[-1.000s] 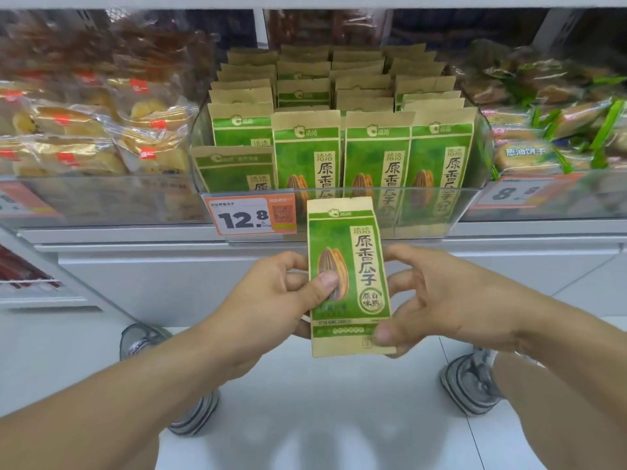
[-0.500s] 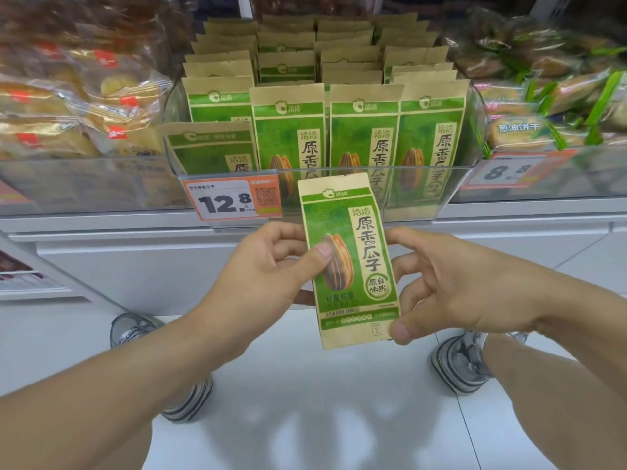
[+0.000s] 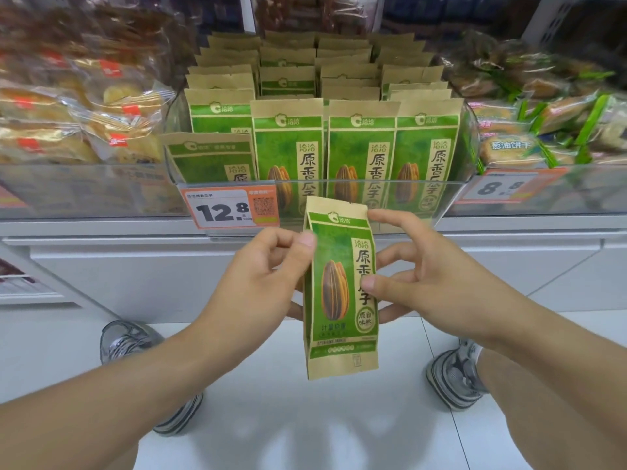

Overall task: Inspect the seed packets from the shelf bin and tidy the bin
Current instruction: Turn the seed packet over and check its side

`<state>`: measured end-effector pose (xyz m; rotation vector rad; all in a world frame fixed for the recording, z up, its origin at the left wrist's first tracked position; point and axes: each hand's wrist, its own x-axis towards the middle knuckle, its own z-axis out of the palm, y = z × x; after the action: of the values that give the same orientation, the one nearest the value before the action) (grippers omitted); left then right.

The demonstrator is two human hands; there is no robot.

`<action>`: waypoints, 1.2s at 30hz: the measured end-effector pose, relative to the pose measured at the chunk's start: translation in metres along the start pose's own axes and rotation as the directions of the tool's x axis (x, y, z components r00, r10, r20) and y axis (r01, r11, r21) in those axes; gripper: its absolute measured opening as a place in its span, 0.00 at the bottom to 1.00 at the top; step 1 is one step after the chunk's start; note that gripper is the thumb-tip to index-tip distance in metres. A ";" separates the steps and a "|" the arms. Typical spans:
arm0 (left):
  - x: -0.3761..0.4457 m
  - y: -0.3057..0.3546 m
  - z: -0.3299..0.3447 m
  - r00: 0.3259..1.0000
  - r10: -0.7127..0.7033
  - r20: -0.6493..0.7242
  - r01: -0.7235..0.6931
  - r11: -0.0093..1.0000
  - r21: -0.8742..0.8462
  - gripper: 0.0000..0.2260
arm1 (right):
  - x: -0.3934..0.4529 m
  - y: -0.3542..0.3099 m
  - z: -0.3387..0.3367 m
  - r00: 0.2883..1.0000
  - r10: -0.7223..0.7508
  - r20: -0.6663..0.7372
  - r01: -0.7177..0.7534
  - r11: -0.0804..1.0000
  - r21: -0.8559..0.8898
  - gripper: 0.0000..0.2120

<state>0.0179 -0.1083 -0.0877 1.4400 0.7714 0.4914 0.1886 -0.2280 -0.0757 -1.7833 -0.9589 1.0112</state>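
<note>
A green and tan seed packet [image 3: 339, 300] hangs upright in front of the shelf, turned partly edge-on so its left side fold shows. My left hand [image 3: 261, 283] pinches its upper left edge between thumb and fingers. My right hand [image 3: 417, 276] holds its right side, thumb on the front and fingers behind. Above them the clear plastic shelf bin [image 3: 454, 198] holds several rows of the same seed packets [image 3: 359, 150] standing upright. One packet [image 3: 210, 157] at the bin's front left sits lower and leans.
An orange price tag reading 12.8 [image 3: 230, 208] hangs on the bin's front. Wrapped pastries [image 3: 84, 123] fill the bin on the left, green-wrapped biscuits [image 3: 543, 123] the one on the right. White floor and my two shoes [image 3: 454, 378] lie below.
The packet has turned from face-on to partly edge-on. My left thumb moved up to its top left edge, and my right thumb moved from the lower corner to mid-height.
</note>
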 end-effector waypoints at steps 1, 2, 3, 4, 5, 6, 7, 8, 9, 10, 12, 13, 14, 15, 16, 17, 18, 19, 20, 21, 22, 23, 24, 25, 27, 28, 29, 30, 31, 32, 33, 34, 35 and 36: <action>0.000 0.002 0.000 1.000 -0.005 -0.004 0.005 1.000 -0.026 0.13 | -0.001 0.000 0.000 1.000 0.000 0.003 -0.001 1.000 0.015 0.36; 0.000 0.003 -0.001 1.000 -0.007 -0.006 0.007 0.999 -0.040 0.14 | -0.002 -0.001 0.000 1.000 0.000 0.005 0.000 1.000 0.026 0.36; 0.000 0.004 -0.002 1.000 -0.002 -0.006 0.001 0.999 -0.039 0.13 | -0.002 -0.001 0.000 1.000 -0.003 0.008 0.003 0.999 0.037 0.37; 0.000 0.005 -0.002 1.000 0.008 -0.002 -0.008 0.999 -0.031 0.12 | -0.004 -0.001 0.001 1.000 -0.006 0.006 0.006 0.999 0.048 0.38; 0.000 0.005 -0.002 1.000 0.021 0.004 -0.021 1.000 -0.019 0.11 | -0.005 -0.001 0.003 1.000 -0.012 -0.003 0.012 0.998 0.062 0.39; 0.000 0.005 -0.002 0.999 0.038 0.009 -0.038 0.999 -0.005 0.10 | -0.006 -0.001 0.005 1.000 -0.021 -0.020 0.023 0.997 0.079 0.40; 0.000 0.005 -0.002 0.998 0.063 0.012 -0.063 0.998 0.011 0.10 | -0.007 -0.001 0.007 0.999 -0.035 -0.039 0.038 0.994 0.098 0.40; 0.000 0.005 -0.002 0.995 0.095 0.014 -0.095 0.995 0.034 0.10 | -0.007 -0.001 0.009 0.997 -0.046 -0.057 0.053 0.992 0.117 0.38; 0.000 0.004 -0.003 0.991 0.131 0.018 -0.132 0.989 0.064 0.10 | -0.007 -0.001 0.012 0.996 -0.054 -0.071 0.063 0.989 0.131 0.36; -0.001 0.003 -0.004 0.986 0.165 0.029 -0.168 0.981 0.100 0.10 | -0.006 -0.001 0.014 0.995 -0.058 -0.075 0.068 0.989 0.132 0.33; -0.004 0.000 -0.004 0.977 0.200 0.072 -0.209 0.964 0.165 0.09 | -0.003 0.002 0.017 0.998 -0.053 -0.038 0.056 0.995 0.082 0.31; -0.006 -0.001 -0.003 0.976 0.194 0.101 -0.211 0.958 0.193 0.09 | -0.002 0.003 0.017 0.999 -0.038 0.000 0.038 0.998 0.049 0.33; -0.008 -0.002 -0.002 0.974 0.182 0.134 -0.209 0.951 0.228 0.09 | -0.002 0.002 0.018 0.999 -0.013 0.046 0.012 1.000 0.028 0.34; -0.011 -0.003 -0.001 0.971 0.172 0.167 -0.212 0.940 0.267 0.09 | -0.002 0.002 0.018 0.995 0.012 0.095 -0.014 1.000 0.019 0.34; -0.012 -0.004 0.000 0.967 0.164 0.196 -0.218 0.930 0.298 0.09 | -0.003 0.001 0.019 0.989 0.035 0.143 -0.039 0.999 0.022 0.32; -0.013 -0.004 0.001 0.964 0.157 0.216 -0.220 0.924 0.313 0.09 | -0.004 -0.001 0.020 0.982 0.051 0.184 -0.058 0.998 0.030 0.29; -0.014 -0.005 0.000 0.962 0.149 0.227 -0.218 0.923 0.317 0.10 | -0.005 -0.002 0.021 0.976 0.060 0.211 -0.070 0.997 0.040 0.28; -0.013 -0.005 0.000 0.962 0.141 0.235 -0.213 0.925 0.315 0.10 | -0.006 -0.002 0.021 0.972 0.062 0.226 -0.075 0.996 0.047 0.26; -0.013 -0.004 -0.001 0.961 0.133 0.244 -0.207 0.927 0.311 0.10 | -0.006 -0.002 0.022 0.972 0.060 0.229 -0.073 0.996 0.051 0.26; -0.012 -0.003 -0.001 0.959 0.125 0.254 -0.203 0.930 0.307 0.10 | -0.005 -0.001 0.022 0.973 0.057 0.222 -0.070 0.996 0.050 0.25; -0.012 -0.002 -0.001 0.957 0.119 0.264 -0.199 0.932 0.302 0.10 | -0.005 -0.001 0.022 0.976 0.055 0.212 -0.066 0.997 0.048 0.25; -0.012 0.000 -0.001 0.956 0.115 0.270 -0.197 0.933 0.300 0.09 | -0.005 0.000 0.022 0.978 0.052 0.204 -0.062 0.997 0.043 0.25; -0.012 0.000 0.000 0.955 0.114 0.274 -0.197 0.934 0.299 0.09 | -0.005 0.001 0.022 0.979 0.046 0.197 -0.054 0.998 0.039 0.24; -0.012 0.001 -0.001 0.955 0.113 0.274 -0.196 0.935 0.297 0.09 | -0.005 0.001 0.023 0.981 0.037 0.191 -0.044 0.998 0.035 0.23; -0.011 0.000 -0.002 0.959 0.104 0.264 -0.180 0.942 0.285 0.09 | -0.005 0.003 0.023 0.985 0.024 0.174 -0.029 0.999 0.029 0.24; -0.010 -0.001 -0.003 0.961 0.096 0.260 -0.169 0.946 0.275 0.09 | -0.004 0.004 0.023 0.986 0.023 0.163 -0.028 0.999 0.028 0.24; -0.010 -0.001 -0.004 0.961 0.091 0.260 -0.162 0.950 0.267 0.10 | -0.003 0.005 0.022 0.988 0.026 0.155 -0.030 0.999 0.025 0.23; -0.010 -0.001 -0.005 0.960 0.090 0.266 -0.162 0.951 0.262 0.10 | -0.002 0.005 0.022 0.988 0.026 0.152 -0.030 0.999 0.020 0.22; -0.010 -0.001 -0.006 0.958 0.090 0.272 -0.163 0.952 0.259 0.10 | -0.001 0.005 0.022 0.988 0.024 0.155 -0.027 0.999 0.017 0.22; -0.010 -0.002 -0.006 0.957 0.089 0.278 -0.162 0.953 0.254 0.09 | -0.001 0.005 0.022 0.987 0.021 0.158 -0.023 1.000 0.015 0.22; -0.010 -0.003 -0.007 0.955 0.086 0.282 -0.160 0.954 0.252 0.09 | -0.001 0.004 0.022 0.987 0.017 0.159 -0.020 1.000 0.016 0.22; -0.009 -0.004 -0.007 0.954 0.083 0.287 -0.158 0.956 0.248 0.09 | -0.001 0.004 0.023 0.988 0.018 0.155 -0.021 1.000 0.021 0.23; -0.009 -0.005 -0.008 0.952 0.078 0.295 -0.154 0.957 0.244 0.09 | -0.001 0.004 0.023 0.989 0.022 0.149 -0.027 0.999 0.027 0.23; -0.009 -0.005 -0.009 0.948 0.069 0.312 -0.149 0.958 0.243 0.08 | -0.001 0.004 0.024 0.990 0.028 0.141 -0.034 0.999 0.036 0.23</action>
<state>0.0049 -0.1085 -0.0904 1.7658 0.5256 0.2484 0.1677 -0.2237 -0.0868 -1.7186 -0.9932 1.1797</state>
